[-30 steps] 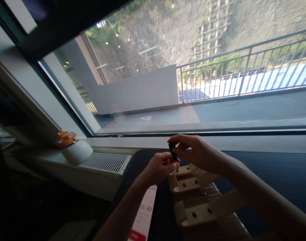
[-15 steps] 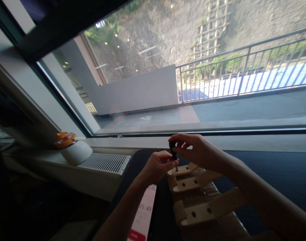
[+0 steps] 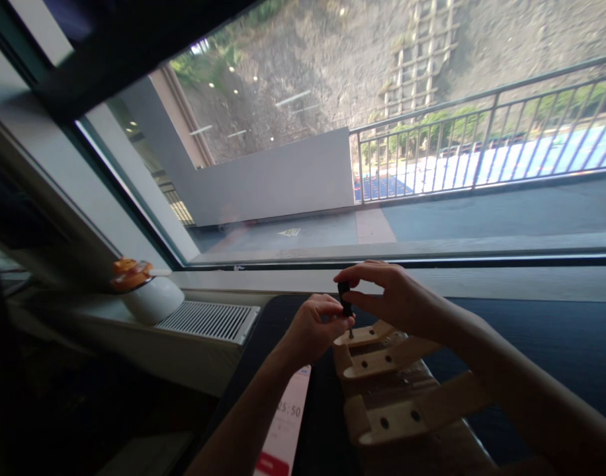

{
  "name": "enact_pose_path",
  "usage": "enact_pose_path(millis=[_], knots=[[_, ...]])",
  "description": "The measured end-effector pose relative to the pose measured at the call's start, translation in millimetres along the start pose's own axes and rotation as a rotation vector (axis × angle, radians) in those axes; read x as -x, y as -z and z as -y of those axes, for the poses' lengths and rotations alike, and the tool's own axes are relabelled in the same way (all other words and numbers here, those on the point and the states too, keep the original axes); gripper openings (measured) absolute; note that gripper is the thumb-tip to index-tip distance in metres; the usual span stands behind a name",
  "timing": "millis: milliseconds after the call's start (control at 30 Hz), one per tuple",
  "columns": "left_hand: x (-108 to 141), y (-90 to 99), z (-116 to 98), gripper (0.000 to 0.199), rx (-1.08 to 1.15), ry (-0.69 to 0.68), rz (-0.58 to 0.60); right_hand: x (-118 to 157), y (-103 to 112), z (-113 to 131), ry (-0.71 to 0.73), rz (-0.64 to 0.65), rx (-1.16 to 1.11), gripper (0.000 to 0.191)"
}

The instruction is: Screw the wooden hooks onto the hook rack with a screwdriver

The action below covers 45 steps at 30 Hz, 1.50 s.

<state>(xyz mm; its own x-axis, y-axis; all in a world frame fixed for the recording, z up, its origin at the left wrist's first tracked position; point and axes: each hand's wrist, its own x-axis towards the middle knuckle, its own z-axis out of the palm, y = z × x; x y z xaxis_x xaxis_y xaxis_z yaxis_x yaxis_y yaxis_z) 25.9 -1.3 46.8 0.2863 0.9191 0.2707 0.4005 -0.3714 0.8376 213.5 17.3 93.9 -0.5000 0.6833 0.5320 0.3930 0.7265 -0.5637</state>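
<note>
A black screwdriver stands nearly upright over the far end of a wooden frame, its tip at a screw in the farthest slat. The fingers of my left hand pinch its lower part. My right hand grips the upper part between thumb and fingertips. Dark round holes or screw heads show in the nearer slats. My right forearm passes over the right ends of the slats and hides them.
A phone showing a timer lies left of the frame on the dark table. On the sill at left are a white rounded object with an orange top and a vent grille. A large window stands behind.
The fingers of my right hand have shifted slightly around the top of the screwdriver. My left hand stays in nearly the same place. The phone's timer went from 25:49 to 25:50.
</note>
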Motion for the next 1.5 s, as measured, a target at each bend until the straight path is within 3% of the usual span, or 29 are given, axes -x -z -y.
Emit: enact_pose_path(millis=[233, 600, 833, 1100, 1333, 1500], knots=[[4, 1.1, -4, 0.024, -0.058, 0.087, -0.097, 0, 1, -2, -0.011, -0.002, 0.008, 0.022], [4, 4.3, -13, 0.007, -0.077, -0.011, -0.076, 1, 1, -2, 0.029, -0.025, -0.006, 0.023], [6, -0.3, -14, 0.020, -0.069, 0.114, -0.151, 2, 1, -3, -0.008, 0.007, -0.050, 0.024], [5, 0.4, -17, 0.010, -0.109, -0.049, -0.152, 2, 1, -2, -0.017, -0.002, -0.021, 0.021], [7, -1.0, -16, 0.011, -0.148, 0.018, -0.148, 3, 1, -3, -0.054, 0.018, -0.040, 0.020], [5, -5.5, -11, 0.013, -0.116, 0.044, -0.174, 4, 0, -2, -0.015, 0.031, -0.037, 0.031]])
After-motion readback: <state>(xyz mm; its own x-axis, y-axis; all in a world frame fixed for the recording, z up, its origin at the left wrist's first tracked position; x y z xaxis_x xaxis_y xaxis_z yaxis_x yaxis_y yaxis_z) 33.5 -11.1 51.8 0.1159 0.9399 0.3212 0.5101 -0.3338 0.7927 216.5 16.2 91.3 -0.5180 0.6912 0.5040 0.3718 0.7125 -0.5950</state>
